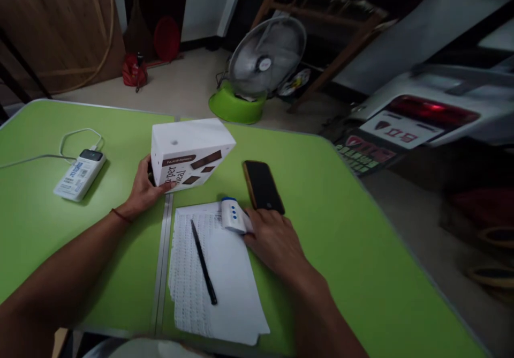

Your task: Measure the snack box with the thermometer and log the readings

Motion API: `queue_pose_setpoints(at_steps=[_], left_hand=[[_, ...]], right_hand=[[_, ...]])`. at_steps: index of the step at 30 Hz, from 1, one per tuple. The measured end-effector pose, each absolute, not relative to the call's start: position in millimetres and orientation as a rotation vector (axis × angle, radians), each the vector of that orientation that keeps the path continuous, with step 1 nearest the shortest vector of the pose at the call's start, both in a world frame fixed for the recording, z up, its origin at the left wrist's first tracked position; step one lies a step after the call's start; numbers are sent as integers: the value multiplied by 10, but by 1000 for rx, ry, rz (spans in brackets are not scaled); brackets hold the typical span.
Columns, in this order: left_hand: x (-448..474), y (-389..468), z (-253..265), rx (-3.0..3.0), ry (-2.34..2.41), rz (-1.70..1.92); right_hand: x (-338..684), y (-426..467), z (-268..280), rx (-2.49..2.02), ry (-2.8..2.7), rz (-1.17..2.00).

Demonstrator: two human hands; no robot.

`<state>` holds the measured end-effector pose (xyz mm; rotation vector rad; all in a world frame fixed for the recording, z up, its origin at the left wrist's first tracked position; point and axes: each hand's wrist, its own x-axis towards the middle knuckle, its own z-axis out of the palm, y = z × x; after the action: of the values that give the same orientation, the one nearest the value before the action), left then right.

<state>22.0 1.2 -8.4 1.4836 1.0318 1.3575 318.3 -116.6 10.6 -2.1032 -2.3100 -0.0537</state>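
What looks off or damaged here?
The papers: left edge ragged, bottom edge uneven, as if torn or loosely stacked. The white box has a small grey spot on its upper face; dent, hole or mark, can't tell which. I see no spill.

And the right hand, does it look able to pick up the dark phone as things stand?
Probably yes, but likely only after letting go: the right hand holds the white-and-blue device. Otherwise the way seems free, as the dark phone lies just past its knuckles with nothing seen on top.
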Motion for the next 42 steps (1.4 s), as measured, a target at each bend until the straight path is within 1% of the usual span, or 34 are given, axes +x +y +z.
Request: queue_pose_setpoints(at_steps=[3,7,12,14,18,24,42], left_hand=[[229,-101,17,1411,1064,1347],[264,-219,93,1244,915,1266],[301,-269,96,1286,882,1085],[299,-266,97,1347,887,1045],[290,-240,91,1411,871,1041],[291,-230,71,1447,837,1024],[276,-229,100,1466,789,1021]], right_hand=[[3154,-1229,272,-2022,-2029,107],[2882,-1398,551,-1668,-1478,411],[2368,-1375,801,-1242,-1235,1127],[2234,-1284,803,-1140,-1094,1262],[2109,-1156,661,-1079,-927,1282],[2080,-1153,481,-1101,-832,1306],[2115,-1173,440,-1098,-868,1323]])
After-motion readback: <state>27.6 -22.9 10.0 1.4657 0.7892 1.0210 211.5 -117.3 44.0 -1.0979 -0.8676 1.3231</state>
